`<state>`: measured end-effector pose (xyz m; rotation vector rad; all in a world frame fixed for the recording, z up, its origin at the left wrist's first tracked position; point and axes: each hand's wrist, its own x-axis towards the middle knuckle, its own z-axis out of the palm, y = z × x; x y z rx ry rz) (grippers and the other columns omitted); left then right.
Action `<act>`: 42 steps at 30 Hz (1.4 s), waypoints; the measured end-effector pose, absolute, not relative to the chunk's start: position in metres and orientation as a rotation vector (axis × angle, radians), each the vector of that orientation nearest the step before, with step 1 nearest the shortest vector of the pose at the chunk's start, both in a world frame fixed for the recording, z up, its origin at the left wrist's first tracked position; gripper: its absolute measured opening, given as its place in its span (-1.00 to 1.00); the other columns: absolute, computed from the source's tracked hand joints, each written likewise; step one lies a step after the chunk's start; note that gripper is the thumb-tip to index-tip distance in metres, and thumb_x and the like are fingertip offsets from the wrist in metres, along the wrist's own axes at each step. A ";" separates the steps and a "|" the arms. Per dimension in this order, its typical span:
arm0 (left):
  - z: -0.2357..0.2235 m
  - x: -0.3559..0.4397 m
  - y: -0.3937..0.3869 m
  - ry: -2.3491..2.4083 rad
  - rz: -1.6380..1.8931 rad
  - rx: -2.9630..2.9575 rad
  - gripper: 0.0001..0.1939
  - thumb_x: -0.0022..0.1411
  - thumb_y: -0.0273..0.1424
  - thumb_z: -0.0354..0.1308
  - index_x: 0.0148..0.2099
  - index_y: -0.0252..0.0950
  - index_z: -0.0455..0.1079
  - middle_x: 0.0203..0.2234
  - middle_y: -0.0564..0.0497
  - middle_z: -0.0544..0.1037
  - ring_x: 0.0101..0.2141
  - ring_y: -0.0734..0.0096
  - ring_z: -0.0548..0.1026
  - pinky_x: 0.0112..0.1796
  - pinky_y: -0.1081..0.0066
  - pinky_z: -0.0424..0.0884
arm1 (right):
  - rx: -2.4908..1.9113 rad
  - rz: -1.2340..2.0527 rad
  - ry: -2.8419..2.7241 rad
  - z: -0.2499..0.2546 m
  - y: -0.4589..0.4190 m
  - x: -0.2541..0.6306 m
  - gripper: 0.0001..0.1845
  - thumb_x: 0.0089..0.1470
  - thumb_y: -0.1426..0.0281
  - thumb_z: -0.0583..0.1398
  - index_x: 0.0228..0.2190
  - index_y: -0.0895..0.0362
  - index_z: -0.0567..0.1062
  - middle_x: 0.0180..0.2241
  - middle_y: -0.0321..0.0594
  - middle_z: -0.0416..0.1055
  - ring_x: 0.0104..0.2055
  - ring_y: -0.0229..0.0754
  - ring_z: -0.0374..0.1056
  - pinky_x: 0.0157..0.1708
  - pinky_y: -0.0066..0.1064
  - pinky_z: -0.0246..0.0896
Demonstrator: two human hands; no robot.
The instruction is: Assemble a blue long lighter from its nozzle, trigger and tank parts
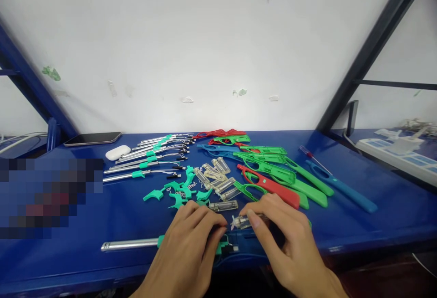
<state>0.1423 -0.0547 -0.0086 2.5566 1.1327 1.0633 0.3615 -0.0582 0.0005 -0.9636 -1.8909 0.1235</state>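
Note:
My right hand [285, 238] pinches a small clear lighter fuel tank [243, 222] between thumb and fingers, its valve end pointing left. Beneath it lies a translucent blue lighter casing half [241, 242], partly hidden by both hands. My left hand [191, 248] is curled over the casing's left part. From under that hand a silver lighter tube [133, 244] with a teal collar sticks out to the left. A black connector with a metal tip [234, 248] and teal plastic show just right of the left fingers; what these fingertips grip is mostly hidden.
Teal triggers [186, 192] and clear fuel tanks [223, 184] lie loose ahead of my hands. Several wired silver tubes [146, 163] are at the left; green casings [266, 166] and red casings [269, 186] at the right. A screwdriver [314, 159] and blue lighter casing [343, 188] lie further right.

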 end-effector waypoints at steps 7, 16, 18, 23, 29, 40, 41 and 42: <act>-0.011 0.143 -0.054 1.105 1.114 2.531 -0.81 0.49 -0.58 0.10 -0.07 -0.20 0.47 -0.26 0.05 0.63 -0.26 0.27 0.49 -0.16 0.27 0.46 | -0.942 0.099 -1.954 0.001 -0.059 0.361 -0.81 0.37 0.50 0.16 -0.22 0.06 0.57 -0.37 -0.32 0.55 -0.37 -0.25 0.42 -0.29 -0.34 0.32; -0.011 0.143 -0.055 1.065 1.209 2.524 -0.80 0.47 -0.60 0.14 -0.07 -0.21 0.52 -0.28 0.05 0.64 -0.28 0.29 0.47 -0.20 0.32 0.45 | -0.934 0.099 -1.963 0.000 -0.059 0.361 -0.82 0.38 0.50 0.17 -0.20 0.06 0.58 -0.35 -0.31 0.56 -0.35 -0.23 0.42 -0.28 -0.34 0.33; -0.011 0.144 -0.055 1.062 1.218 2.526 -0.79 0.47 -0.61 0.13 -0.07 -0.21 0.52 -0.28 0.05 0.64 -0.29 0.30 0.47 -0.21 0.33 0.45 | -0.925 0.103 -1.968 0.000 -0.059 0.361 -0.82 0.37 0.50 0.18 -0.19 0.05 0.58 -0.35 -0.34 0.55 -0.34 -0.25 0.41 -0.28 -0.35 0.32; -0.011 0.144 -0.054 1.051 1.244 2.519 -0.78 0.47 -0.62 0.15 -0.06 -0.21 0.52 -0.27 0.05 0.65 -0.27 0.30 0.48 -0.18 0.33 0.45 | -0.930 0.100 -1.960 -0.002 -0.059 0.360 -0.82 0.38 0.50 0.17 -0.19 0.05 0.57 -0.34 -0.36 0.55 -0.33 -0.28 0.40 -0.25 -0.37 0.31; -0.009 0.145 -0.054 1.044 1.250 2.522 -0.77 0.46 -0.64 0.15 -0.06 -0.21 0.52 -0.27 0.07 0.63 -0.27 0.32 0.46 -0.18 0.35 0.45 | -0.920 0.096 -1.972 -0.001 -0.059 0.361 -0.81 0.37 0.52 0.17 -0.17 0.06 0.58 -0.34 -0.36 0.54 -0.33 -0.29 0.40 -0.25 -0.37 0.31; -0.014 0.144 -0.051 0.985 1.323 2.535 -0.80 0.49 -0.63 0.14 -0.05 -0.23 0.49 -0.27 0.09 0.62 -0.27 0.35 0.42 -0.21 0.37 0.44 | -0.875 0.139 -2.008 -0.002 -0.058 0.363 -0.83 0.38 0.52 0.21 -0.14 0.07 0.60 -0.38 -0.37 0.49 -0.35 -0.29 0.38 -0.27 -0.37 0.29; -0.014 0.144 -0.051 0.983 1.321 2.540 -0.80 0.49 -0.63 0.15 -0.05 -0.23 0.49 -0.26 0.09 0.62 -0.27 0.35 0.43 -0.20 0.37 0.45 | -0.882 0.137 -2.002 -0.002 -0.058 0.363 -0.83 0.38 0.52 0.21 -0.14 0.07 0.60 -0.37 -0.37 0.50 -0.34 -0.29 0.38 -0.27 -0.37 0.29; -0.014 0.144 -0.051 0.982 1.322 2.543 -0.80 0.49 -0.63 0.15 -0.04 -0.23 0.49 -0.26 0.08 0.62 -0.27 0.35 0.43 -0.20 0.37 0.45 | -0.892 0.135 -1.993 -0.002 -0.058 0.363 -0.82 0.39 0.52 0.20 -0.14 0.06 0.60 -0.36 -0.37 0.51 -0.34 -0.29 0.38 -0.27 -0.37 0.29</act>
